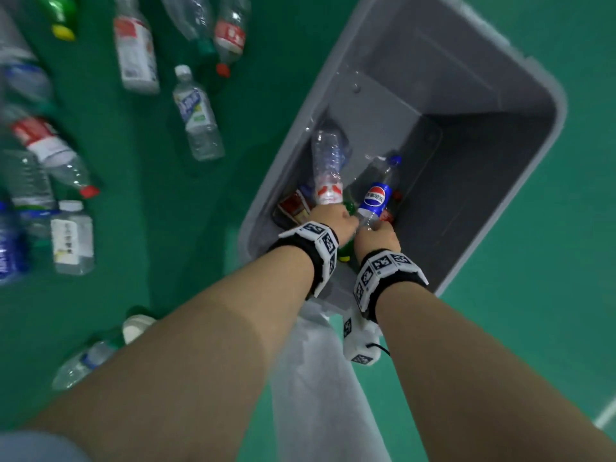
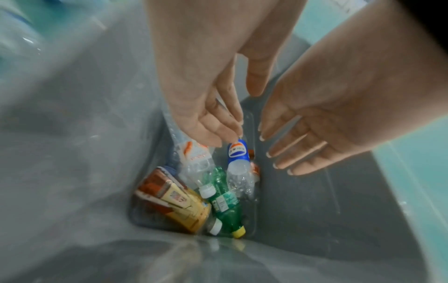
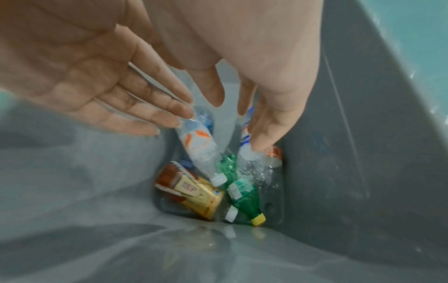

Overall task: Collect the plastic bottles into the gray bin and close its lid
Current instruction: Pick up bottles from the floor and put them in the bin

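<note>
From your head view, both of your hands seem to grip bottles over the gray bin (image 1: 520, 105). The wrist views show otherwise: your left hand (image 2: 201, 107) and right hand (image 3: 269, 107) have fingers straight and loosely spread, holding nothing. Just below your fingertips lie the blue-labelled bottle (image 2: 238, 153) and clear orange-marked bottle (image 3: 198, 141), with the green bottle (image 2: 225, 203) deeper down.

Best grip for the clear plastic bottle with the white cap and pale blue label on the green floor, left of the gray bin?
Grip the clear plastic bottle with the white cap across its ribbed lower body, from above, fingers either side. It lies flat with floor free on both long sides; the neck end looks narrower and likelier to slip.
</note>
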Tool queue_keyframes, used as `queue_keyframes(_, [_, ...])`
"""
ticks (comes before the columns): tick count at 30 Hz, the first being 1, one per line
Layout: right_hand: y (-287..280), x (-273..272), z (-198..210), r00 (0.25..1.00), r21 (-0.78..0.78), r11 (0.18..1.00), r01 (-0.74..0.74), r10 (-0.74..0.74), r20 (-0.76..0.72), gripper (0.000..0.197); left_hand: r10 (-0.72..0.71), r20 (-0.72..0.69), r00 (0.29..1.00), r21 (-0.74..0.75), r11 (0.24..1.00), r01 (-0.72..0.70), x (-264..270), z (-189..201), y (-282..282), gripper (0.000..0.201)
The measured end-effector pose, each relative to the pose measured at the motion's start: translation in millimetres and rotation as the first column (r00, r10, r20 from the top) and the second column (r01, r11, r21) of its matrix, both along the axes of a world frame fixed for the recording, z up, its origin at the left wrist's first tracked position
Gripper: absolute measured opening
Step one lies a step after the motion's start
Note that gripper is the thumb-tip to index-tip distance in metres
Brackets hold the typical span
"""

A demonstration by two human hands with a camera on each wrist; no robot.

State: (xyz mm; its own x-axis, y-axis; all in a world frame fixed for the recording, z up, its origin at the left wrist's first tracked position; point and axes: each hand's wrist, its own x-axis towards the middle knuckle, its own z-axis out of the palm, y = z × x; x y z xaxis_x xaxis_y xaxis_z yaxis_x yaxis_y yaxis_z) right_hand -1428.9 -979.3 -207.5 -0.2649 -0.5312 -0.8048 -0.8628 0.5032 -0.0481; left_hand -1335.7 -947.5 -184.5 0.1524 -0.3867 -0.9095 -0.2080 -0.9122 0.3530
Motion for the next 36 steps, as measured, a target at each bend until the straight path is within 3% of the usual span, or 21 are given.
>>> queue_keyframes(7, [57, 66, 77, 0.969, 0.009, 0.971, -0.239, 0.237, 0.072, 0.032, 0.147, 0.072, 0.986, 0.018, 0.989, -0.149, 57, 64, 89, 0.037])
queue_keyframes(13, [140, 122, 88, 0.901, 0.024, 0.911, -0.411, 0.402, 0.164, 0.029, 0.385, 0.076, 0.92, 0.045, 0.92, -0.389, 104, 73, 193, 0.032])
queue_keyframes(20, [265, 172, 53, 0.794, 0.09, 0.8, -0.594, 0.564, 0.224, 0.032, 0.555, 0.126, 0.822, 0.118, 0.814, -0.568, 141, 44, 337, 0.024])
queue_keyframes(27, [379, 208, 10, 0.596, 0.14, 0.58, -0.802, 0.767, 0.238, 0.035, 0.603, 0.147, 0.784, 0.228, 0.751, -0.62, 159, 11, 473, 0.033])
queue_keyframes(29, [412, 217, -3, 0.539, 0.154, 0.517, -0.842, 0.806, 0.244, 0.033, 0.613, 0.176, 0.77, 0.257, 0.726, -0.638, 151, -5, 515, 0.036])
queue_keyframes(33, [479, 234, -33, 0.356, 0.204, 0.309, -0.929, 0.896, 0.265, 0.023, 0.682, 0.211, 0.7, 0.37, 0.607, -0.703, 114, -47, 605, 0.035])
queue_keyframes(36, [523, 242, -61, 0.314, 0.199, 0.263, -0.944, 0.901, 0.297, 0.031, 0.754, 0.192, 0.628, 0.426, 0.512, -0.746, 87, -71, 655, 0.033])
